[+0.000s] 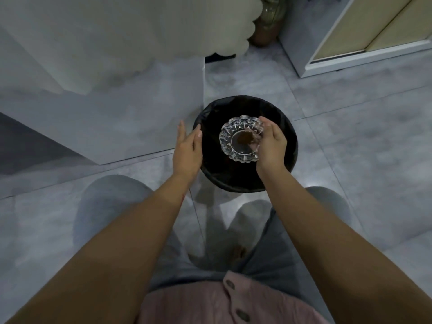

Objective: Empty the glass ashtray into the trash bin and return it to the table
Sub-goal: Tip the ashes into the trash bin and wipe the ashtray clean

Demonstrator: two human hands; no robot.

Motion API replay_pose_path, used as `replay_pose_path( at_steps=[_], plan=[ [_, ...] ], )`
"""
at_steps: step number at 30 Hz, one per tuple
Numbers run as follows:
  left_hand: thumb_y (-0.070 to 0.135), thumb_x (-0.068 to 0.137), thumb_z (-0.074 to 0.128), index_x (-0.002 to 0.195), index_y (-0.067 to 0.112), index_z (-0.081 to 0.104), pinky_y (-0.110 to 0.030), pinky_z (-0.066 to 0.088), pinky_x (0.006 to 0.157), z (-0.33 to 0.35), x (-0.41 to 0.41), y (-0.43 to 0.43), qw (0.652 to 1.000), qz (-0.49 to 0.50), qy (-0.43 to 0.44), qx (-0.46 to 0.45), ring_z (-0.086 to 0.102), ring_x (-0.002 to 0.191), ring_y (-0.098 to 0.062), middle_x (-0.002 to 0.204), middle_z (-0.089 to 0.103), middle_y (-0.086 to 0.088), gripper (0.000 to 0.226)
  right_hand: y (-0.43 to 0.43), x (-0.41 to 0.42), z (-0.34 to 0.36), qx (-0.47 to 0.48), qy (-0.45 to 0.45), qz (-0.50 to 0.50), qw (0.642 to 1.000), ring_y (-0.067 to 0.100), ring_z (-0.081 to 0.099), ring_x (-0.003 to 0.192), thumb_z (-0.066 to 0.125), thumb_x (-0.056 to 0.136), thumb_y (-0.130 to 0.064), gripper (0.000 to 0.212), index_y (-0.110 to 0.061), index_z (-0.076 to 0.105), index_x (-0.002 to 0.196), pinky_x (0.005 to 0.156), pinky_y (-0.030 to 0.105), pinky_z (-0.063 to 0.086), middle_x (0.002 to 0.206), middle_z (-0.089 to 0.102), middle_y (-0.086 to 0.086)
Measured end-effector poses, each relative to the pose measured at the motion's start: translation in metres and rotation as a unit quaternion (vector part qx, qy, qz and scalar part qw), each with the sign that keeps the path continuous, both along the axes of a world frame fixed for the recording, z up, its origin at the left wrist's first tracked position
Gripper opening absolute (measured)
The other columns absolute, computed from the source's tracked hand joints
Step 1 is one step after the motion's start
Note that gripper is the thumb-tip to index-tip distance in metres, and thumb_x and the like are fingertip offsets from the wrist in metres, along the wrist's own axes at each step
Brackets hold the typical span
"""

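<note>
My right hand [271, 146] grips the right rim of a cut-glass ashtray [238, 139] and holds it over the mouth of a round trash bin [289, 136] lined with a black bag. The ashtray faces me, tilted, with a brown patch of ash at its centre. My left hand [187, 148] is open, fingers straight, beside the bin's left rim and apart from the ashtray.
The bin stands on a grey tiled floor [350, 136]. A white cabinet [364, 43] is at the upper right, a pale cloth-covered piece of furniture [93, 43] at the upper left, and a brownish vase base [264, 36] between them. My legs and bare foot are below.
</note>
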State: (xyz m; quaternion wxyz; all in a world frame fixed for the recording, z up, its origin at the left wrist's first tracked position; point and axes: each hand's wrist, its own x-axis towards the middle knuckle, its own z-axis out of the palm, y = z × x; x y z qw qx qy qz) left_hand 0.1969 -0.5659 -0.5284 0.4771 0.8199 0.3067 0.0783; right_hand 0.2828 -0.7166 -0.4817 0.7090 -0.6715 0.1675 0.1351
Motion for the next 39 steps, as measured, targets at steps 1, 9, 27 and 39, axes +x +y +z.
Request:
replay_pose_path(
  at_steps=[1, 9, 27, 39],
  plan=[
    [0.035, 0.106, 0.034, 0.145, 0.019, 0.048, -0.031, 0.025, 0.12, -0.001, 0.0, 0.0, 1.0, -0.001, 0.014, -0.014, 0.02, 0.152, -0.02, 0.166, 0.011, -0.008, 0.044, 0.0, 0.0, 0.0, 0.001, 0.002, 0.0, 1.0, 0.016, 0.068, 0.093, 0.041, 0.105, -0.018, 0.03, -0.013, 0.067, 0.118, 0.082, 0.034, 0.06, 0.122, 0.067, 0.011],
    [0.024, 0.106, 0.037, 0.146, 0.012, 0.046, -0.023, 0.026, 0.115, -0.022, 0.008, -0.017, 0.997, 0.035, 0.0, -0.074, 0.039, 0.143, -0.023, 0.154, 0.041, -0.011, 0.042, -0.017, -0.002, -0.027, -0.008, 0.009, -0.011, 1.0, 0.022, 0.069, 0.1, 0.042, 0.104, -0.018, 0.028, -0.015, 0.068, 0.114, 0.083, 0.035, 0.061, 0.122, 0.068, 0.013],
    [0.023, 0.106, 0.038, 0.143, 0.015, 0.05, -0.023, 0.031, 0.115, 0.008, 0.033, -0.044, 0.992, 0.054, -0.109, 0.009, 0.043, 0.141, -0.02, 0.152, 0.046, -0.008, 0.04, -0.039, 0.019, -0.024, -0.143, -0.04, -0.072, 0.986, 0.024, 0.066, 0.108, 0.041, 0.102, -0.025, 0.033, -0.018, 0.071, 0.115, 0.095, 0.047, 0.057, 0.114, 0.069, 0.002],
    [0.023, 0.106, 0.035, 0.144, 0.015, 0.049, -0.018, 0.029, 0.112, 0.003, 0.031, -0.038, 0.993, 0.059, -0.1, 0.028, 0.042, 0.141, -0.019, 0.153, 0.045, -0.007, 0.041, -0.051, 0.021, -0.028, -0.237, -0.066, -0.014, 0.969, 0.025, 0.069, 0.103, 0.04, 0.098, -0.033, 0.032, -0.026, 0.07, 0.107, 0.092, 0.046, 0.058, 0.11, 0.072, 0.006]
  ],
)
